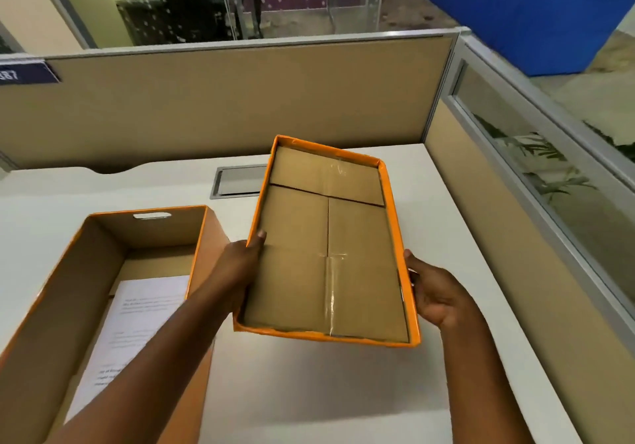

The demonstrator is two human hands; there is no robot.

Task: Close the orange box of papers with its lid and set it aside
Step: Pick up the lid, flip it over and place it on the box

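- Lid (326, 247) held up off the desk (464, 237), inner brown side facing the camera, orange rim all round, tilted with far end leaning left.
- Left hand (240, 268) grips the lid's left edge: thumb (258, 240) hooked over the rim onto the inner face, other fingers hidden behind the lid.
- Right hand (436, 294) grips the lid's right edge; fingers wrap behind, thumb along the outer orange wall.
- Orange box (51, 292) sits open on the desk, left of the left-hand fingers and lower, under the left forearm.
- Papers (137, 316) lie flat in the box bottom, printed text too blurred to read.
- Handle slot (152, 216) in the box's far wall.
- Metal cable hatch (237, 182) in the desk, beyond the fingers, partly behind the lid.
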